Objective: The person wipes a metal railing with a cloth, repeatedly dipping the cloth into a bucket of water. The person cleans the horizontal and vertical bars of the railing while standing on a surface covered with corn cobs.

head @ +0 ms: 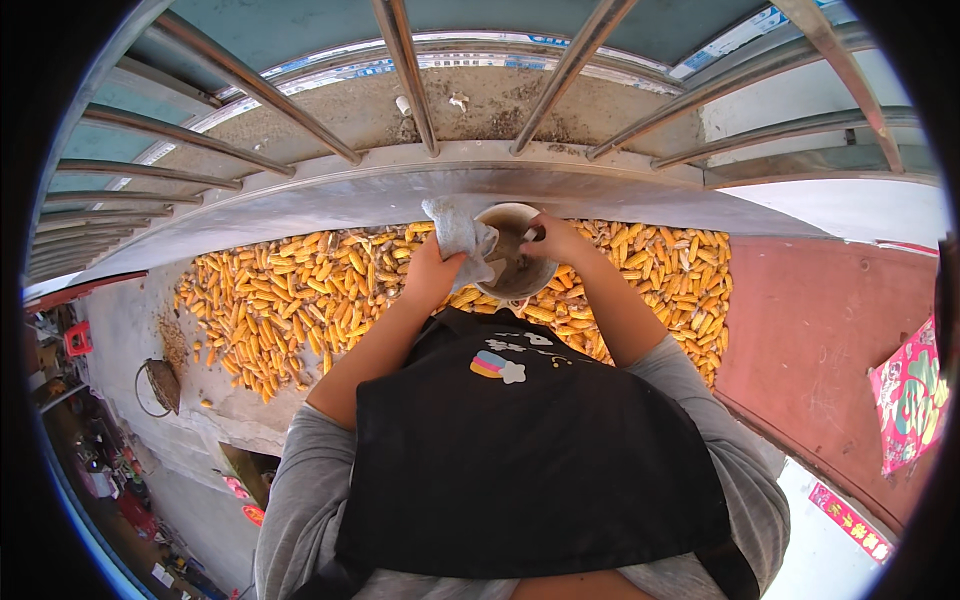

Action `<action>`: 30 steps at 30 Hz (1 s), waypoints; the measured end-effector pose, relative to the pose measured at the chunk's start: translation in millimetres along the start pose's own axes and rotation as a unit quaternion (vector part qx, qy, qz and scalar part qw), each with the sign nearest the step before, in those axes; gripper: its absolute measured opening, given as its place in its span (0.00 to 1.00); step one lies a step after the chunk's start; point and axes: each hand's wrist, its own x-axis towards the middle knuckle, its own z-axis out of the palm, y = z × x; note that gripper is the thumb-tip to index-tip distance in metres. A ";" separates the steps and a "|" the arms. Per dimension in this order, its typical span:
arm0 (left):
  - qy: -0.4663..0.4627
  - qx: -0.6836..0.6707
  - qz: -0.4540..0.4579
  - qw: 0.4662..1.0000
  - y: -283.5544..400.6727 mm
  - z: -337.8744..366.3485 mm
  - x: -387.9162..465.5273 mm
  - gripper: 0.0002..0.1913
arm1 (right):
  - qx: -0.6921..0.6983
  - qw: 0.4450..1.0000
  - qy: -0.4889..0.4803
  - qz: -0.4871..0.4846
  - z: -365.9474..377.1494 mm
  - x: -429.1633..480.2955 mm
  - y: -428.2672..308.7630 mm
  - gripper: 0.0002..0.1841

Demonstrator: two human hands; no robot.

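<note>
My left hand (pixel 435 271) grips a crumpled grey-white cloth (pixel 456 234), which hangs over the left side of a round basin (pixel 517 294). Murky brownish water (pixel 508 259) lies in the basin, with a brighter reflection near its left side. From the right, my right hand (pixel 556 238) reaches over the rim, its fingers inside the basin. A small pale object (pixel 531 234) shows between those fingers; what it is cannot be made out, as the fingers partly cover it. Under and around the basin, a heap of yellow corn cobs (pixel 315 281) spreads; what supports the basin is hidden.
Metal window bars (pixel 409 82) rise above a ledge (pixel 480 161) just beyond the basin. A wicker basket (pixel 162 386) lies on the concrete floor at left, near loose kernels (pixel 172 343). Reddish door panel (pixel 810 322) stands at right. A red plastic stool (pixel 78 339) is far left.
</note>
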 end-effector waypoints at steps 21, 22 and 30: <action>0.040 -0.023 -0.020 0.999 6.3 -5.2 -10.0 0.18 | 0.048 0.989 0.050 -0.131 -146.2 120.5 -104.6 0.15; 0.050 -0.032 -0.025 0.998 7.9 -5.4 -12.4 0.16 | 0.082 0.982 0.020 -0.167 -142.4 140.8 -102.2 0.15; 0.093 -0.087 -0.039 0.991 -0.3 -12.4 -39.0 0.18 | 0.047 0.958 -0.134 -0.249 -109.4 221.5 -176.9 0.15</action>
